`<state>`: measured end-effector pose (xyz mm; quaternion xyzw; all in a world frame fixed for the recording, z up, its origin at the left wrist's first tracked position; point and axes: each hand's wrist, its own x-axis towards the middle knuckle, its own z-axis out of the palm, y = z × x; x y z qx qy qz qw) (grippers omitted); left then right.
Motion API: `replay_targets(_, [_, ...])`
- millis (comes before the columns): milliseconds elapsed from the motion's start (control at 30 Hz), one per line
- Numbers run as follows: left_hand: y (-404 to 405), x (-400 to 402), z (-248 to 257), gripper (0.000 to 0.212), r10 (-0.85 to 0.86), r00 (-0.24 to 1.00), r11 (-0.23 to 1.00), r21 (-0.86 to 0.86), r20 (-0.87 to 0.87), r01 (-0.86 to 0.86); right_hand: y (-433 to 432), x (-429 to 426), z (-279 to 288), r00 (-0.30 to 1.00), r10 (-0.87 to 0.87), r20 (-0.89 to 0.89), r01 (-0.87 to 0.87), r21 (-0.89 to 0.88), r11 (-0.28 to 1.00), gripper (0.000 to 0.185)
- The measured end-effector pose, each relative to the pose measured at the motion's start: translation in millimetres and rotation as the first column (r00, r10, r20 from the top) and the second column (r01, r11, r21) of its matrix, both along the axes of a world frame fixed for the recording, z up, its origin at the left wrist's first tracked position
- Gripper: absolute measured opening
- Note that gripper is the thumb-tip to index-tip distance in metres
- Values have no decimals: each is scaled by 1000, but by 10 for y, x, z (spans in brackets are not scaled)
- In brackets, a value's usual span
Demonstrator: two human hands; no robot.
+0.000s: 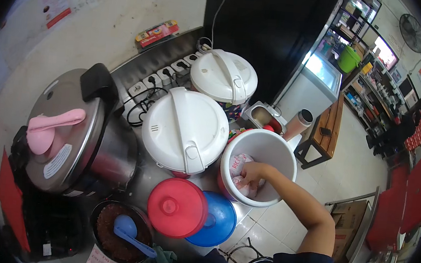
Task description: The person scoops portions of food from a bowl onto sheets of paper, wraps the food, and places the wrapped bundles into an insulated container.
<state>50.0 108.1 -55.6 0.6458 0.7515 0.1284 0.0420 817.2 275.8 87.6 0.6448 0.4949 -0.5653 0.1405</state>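
Observation:
My right hand (252, 175) reaches down inside a deep white-walled tub (272, 152). Its fingers rest on paper-wrapped packets (240, 163) that bear red print, and whether they grip one is hard to tell. My left hand is out of view. Beside the tub lie a red plastic lid (177, 209) and a blue plastic lid (221, 222), the red one overlapping the blue. Nearer me, a dark round pot (94, 221) holds brownish-red cooked rice (108, 231) with a blue rice paddle (135, 243) lying on it.
Two white-lidded rice cookers (170, 124) stand behind the lids. At the left is a large steel pressure cooker (117, 168) with pink scoops (43, 135) on top. Cords run to wall sockets (151, 81). A pink flask (297, 124) and a steel container (253, 111) stand past the tub.

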Motion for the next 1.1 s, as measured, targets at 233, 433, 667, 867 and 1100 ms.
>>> replay_targets(233, [-340, -130, -208, 45, -38, 999, 996, 83, 17, 36, -163, 338, -217, 882, 398, 251, -463, 315, 828, 31])
replay_targets(433, [-270, 271, 407, 25, 240, 894, 927, 185, 378, -327, -463, -1786, 1306, 639, -490, 593, -307, 781, 544, 14])
replay_targets(667, [-317, 1865, 843, 32, -498, 821, 866, 203, 278, 457, -632, -4055, 369, 940, 247, 237, -275, 952, 132, 13])
replay_targets(867, [-160, 1786, 378, 34, -392, 833, 911, 37, 391, 411, -472, -4241, -232, 688, 124, 716, -722, 657, 215, 31])
replay_targets(1100, [-253, 1484, 816, 29, 69, 445, 992, -110, 893, 67, -110, -4372, 519, 788, 481, 384, -491, 863, 116, 64])
